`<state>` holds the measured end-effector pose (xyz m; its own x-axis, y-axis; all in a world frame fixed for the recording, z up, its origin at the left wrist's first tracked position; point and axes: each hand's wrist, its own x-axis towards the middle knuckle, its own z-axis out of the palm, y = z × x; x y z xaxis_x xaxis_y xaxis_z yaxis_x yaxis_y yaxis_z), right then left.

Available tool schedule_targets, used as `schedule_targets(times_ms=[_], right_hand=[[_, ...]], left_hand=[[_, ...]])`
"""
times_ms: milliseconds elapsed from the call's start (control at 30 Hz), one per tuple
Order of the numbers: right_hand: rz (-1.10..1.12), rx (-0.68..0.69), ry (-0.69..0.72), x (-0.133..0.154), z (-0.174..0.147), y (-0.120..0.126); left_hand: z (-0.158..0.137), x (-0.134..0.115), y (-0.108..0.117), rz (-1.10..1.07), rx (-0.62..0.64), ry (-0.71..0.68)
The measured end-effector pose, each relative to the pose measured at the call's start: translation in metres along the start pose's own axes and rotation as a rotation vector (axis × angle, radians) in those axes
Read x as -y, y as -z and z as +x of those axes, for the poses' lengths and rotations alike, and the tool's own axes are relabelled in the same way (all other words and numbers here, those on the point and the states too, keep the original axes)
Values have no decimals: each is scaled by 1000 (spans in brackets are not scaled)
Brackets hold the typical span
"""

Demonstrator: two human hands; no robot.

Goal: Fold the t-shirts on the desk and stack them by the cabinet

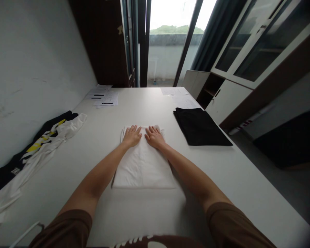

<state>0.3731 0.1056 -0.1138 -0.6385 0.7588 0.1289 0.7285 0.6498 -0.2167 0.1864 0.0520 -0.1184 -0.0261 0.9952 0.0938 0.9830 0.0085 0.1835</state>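
A folded white garment (143, 168) lies flat on the white table in front of me; its exact kind I cannot make out. My left hand (132, 136) rests palm down on its far left part, fingers stretched forward. Beside it, my right hand (154, 137) presses flat on the far right part, fingers spread. A small gap of white cloth shows between the two hands. Faint creases run across the cloth toward its straight near edge.
A folded black cloth (203, 126) lies at the table's right edge. Along the left wall are crumpled white cloth (45, 151) and black-and-yellow cloth (18, 159). Papers (104, 96) lie at the far left, more sheets (179, 96) at the far right. A white cabinet (229, 98) stands beyond.
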Motion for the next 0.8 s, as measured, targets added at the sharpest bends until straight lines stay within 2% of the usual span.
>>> schedule_targets(times_ms=[167,300,400,467,533,700,800], right_hand=[[-14,24,-76,-18,-4,7],[-24,14,-144,-41,-16,8],[-29,10,-161,-50,-25,11],[-29,15,-182,-47,-30,16],[-35,-3,-173,-36,-36,21],[-40,-38,58,9,-67,20],[-28,5,104,21,-89,15]], left_hand=[[-1,23,4,6,9,32],[-14,51,11,32,26,112],[-26,59,20,42,34,164],[-35,52,28,61,16,156],[-47,35,33,85,-15,97],[-91,-22,24,49,-19,-146],[-120,-36,17,22,-24,-208]])
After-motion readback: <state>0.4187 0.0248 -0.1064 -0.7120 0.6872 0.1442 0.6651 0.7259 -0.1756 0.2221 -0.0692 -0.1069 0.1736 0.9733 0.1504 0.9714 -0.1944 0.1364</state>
